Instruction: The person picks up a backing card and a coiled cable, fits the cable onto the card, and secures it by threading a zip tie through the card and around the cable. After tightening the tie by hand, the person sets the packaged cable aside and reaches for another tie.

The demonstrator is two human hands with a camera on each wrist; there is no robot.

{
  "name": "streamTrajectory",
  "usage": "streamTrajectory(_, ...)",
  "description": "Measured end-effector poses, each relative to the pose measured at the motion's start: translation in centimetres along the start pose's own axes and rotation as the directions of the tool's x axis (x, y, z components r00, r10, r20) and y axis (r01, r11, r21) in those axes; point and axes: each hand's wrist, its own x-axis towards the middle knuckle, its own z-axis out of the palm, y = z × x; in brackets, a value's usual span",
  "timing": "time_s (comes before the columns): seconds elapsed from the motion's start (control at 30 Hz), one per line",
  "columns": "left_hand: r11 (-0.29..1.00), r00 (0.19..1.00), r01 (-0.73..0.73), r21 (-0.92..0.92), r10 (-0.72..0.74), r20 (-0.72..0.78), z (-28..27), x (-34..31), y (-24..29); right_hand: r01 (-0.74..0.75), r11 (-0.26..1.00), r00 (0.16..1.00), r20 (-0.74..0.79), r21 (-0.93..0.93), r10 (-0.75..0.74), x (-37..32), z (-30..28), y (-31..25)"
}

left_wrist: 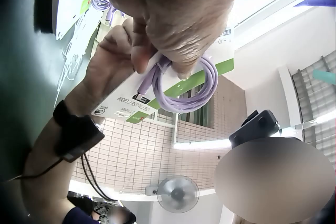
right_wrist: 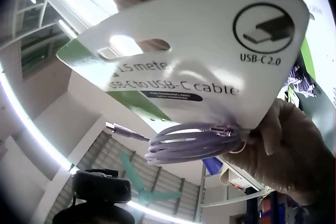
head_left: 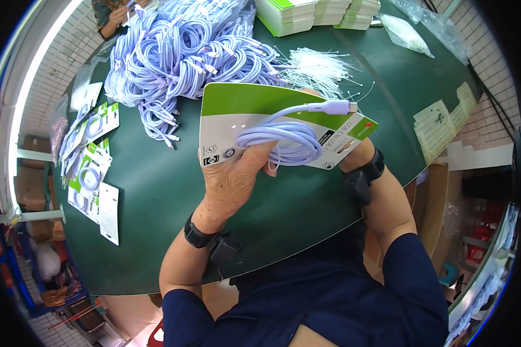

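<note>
My left hand (head_left: pixel 231 179) holds a white-and-green cable card (head_left: pixel 243 98) by its lower left edge, thumb over a coiled lilac USB-C cable (head_left: pixel 298 141). The coil lies against the card's printed face, its connector (head_left: pixel 333 107) pointing right across it. Below the coil, a thin white loop (right_wrist: pixel 239 149) shows beside the left thumb in the right wrist view. My right hand (head_left: pixel 360 155) is behind the card's right end, which hides most of it; in the left wrist view its curled fingers (left_wrist: pixel 118 40) are at the card's back.
A big heap of lilac cables (head_left: pixel 179 52) covers the far left of the green table (head_left: pixel 156 231). White ties (head_left: pixel 315 69) lie right of it, near stacked cards (head_left: pixel 289 17). Carded cables (head_left: pixel 90 168) lie at left, a paper sheet (head_left: pixel 437 127) at right. Another person's hand (head_left: pixel 118 14) is top left.
</note>
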Motion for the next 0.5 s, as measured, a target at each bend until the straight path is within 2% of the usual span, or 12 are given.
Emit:
streamTrajectory(0.03,0.999,0.999,0.049,0.015,-0.049,-0.004,0.2,-0.1,0.4,0.194,0.934,0.98,0.103,-0.3,-0.17,0.7,0.2,-0.6)
streamTrajectory(0.07,0.995,0.995,0.096,0.03,-0.095,-0.009,0.2,-0.2,0.6,0.192,0.932,0.979,0.121,-0.308,-0.162,1.0,0.2,-0.8)
streamTrajectory(0.17,0.988,0.991,0.128,-0.091,-0.131,-0.025,0.0,0.2,0.3,0.026,0.989,1.0,0.004,-0.145,-0.025,1.9,0.2,-1.6)
streamTrajectory(0.2,0.979,0.988,0.147,-0.141,-0.152,-0.024,0.0,0.4,0.3,0.025,0.988,1.0,0.022,-0.153,-0.022,2.1,0.3,-1.8)
streamTrajectory(0.27,0.977,0.986,0.156,-0.143,-0.162,-0.031,0.1,0.5,0.5,-0.043,0.985,0.998,-0.035,0.169,0.05,2.1,1.0,-2.1)
streamTrajectory(0.3,0.974,0.983,0.177,-0.139,-0.183,-0.028,0.1,0.5,0.6,-0.069,0.942,0.994,-0.058,0.328,0.094,1.9,1.5,-2.2)
streamTrajectory(0.33,0.971,0.979,0.197,-0.135,-0.202,-0.025,0.2,0.5,0.8,-0.071,0.943,0.994,-0.051,0.325,0.093,1.7,2.0,-2.5)
streamTrajectory(0.43,0.962,0.971,0.232,-0.141,-0.239,-0.032,0.4,0.6,1.4,-0.266,0.882,0.899,-0.231,0.388,0.372,1.1,3.2,-3.9)
streamTrajectory(0.47,0.957,0.965,0.252,-0.141,-0.259,-0.032,0.4,0.6,1.6,-0.262,0.885,0.901,-0.23,0.386,0.367,1.4,3.1,-3.5)
streamTrajectory(0.5,0.959,0.966,0.249,-0.138,-0.255,-0.03,0.4,0.6,1.7,-0.084,0.98,0.965,-0.231,0.18,0.125,1.8,2.6,-2.3)
